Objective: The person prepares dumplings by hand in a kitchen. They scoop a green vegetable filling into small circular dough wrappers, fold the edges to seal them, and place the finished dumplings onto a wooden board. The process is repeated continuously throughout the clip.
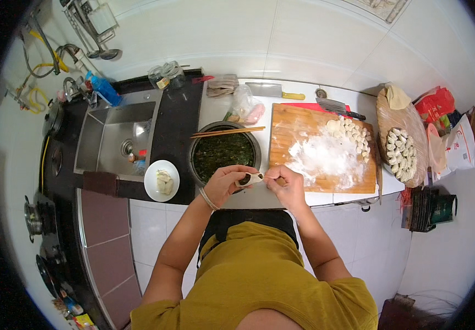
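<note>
My left hand (pixel 222 185) cups a half-folded dumpling wrapper (pixel 254 179) with dark filling showing inside. The fingers of my right hand (pixel 287 187) pinch the wrapper's right edge. Just beyond my left hand sits a round dark bowl (pixel 257 147) of chopped green filling (pixel 221 154). A pair of chopsticks (pixel 229 132) rests across its far rim. Right of the bowl lies a wooden cutting board (pixel 281 126) spread with white flour (pixel 322 157). Small dough pieces (pixel 360 140) are grouped on its right side.
Shaped dumplings (pixel 401 154) stand on a round tray (pixel 386 118) at the right. A white plate (pixel 150 190) with pale dough is left of the bowl, beside the sink (pixel 97 137). One cleaver (pixel 265 89) lies behind; another knife (pixel 333 104) lies past the board.
</note>
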`<control>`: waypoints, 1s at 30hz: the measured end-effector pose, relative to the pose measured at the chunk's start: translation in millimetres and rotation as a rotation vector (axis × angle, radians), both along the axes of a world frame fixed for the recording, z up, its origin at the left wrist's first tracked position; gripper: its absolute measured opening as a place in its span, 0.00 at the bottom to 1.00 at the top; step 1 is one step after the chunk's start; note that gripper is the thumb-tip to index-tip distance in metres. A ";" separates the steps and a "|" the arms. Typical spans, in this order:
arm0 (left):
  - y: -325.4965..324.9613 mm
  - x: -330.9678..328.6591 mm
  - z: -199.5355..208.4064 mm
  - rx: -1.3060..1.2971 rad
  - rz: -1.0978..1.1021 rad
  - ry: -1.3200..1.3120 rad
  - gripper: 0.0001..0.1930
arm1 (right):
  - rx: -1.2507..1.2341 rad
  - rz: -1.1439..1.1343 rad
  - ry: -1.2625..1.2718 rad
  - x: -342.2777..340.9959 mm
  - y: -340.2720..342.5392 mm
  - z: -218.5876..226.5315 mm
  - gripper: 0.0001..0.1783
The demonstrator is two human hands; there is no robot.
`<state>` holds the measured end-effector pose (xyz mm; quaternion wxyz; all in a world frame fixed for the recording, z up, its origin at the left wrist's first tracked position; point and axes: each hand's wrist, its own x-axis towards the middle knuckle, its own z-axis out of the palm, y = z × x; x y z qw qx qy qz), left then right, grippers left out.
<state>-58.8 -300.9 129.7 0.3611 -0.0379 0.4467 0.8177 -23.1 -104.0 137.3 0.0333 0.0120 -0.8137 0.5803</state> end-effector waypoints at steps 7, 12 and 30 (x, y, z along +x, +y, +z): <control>52.8 -3.7 5.0 0.010 -0.102 0.029 0.14 | 0.138 0.016 0.172 16.1 52.2 12.9 0.06; 100.4 -0.7 -9.2 -0.039 -0.194 0.082 0.14 | 0.118 -0.035 0.116 28.7 95.4 14.8 0.06; 226.1 2.7 9.7 -0.201 -0.361 0.283 0.14 | -0.158 -0.156 -0.203 51.4 213.2 -8.9 0.04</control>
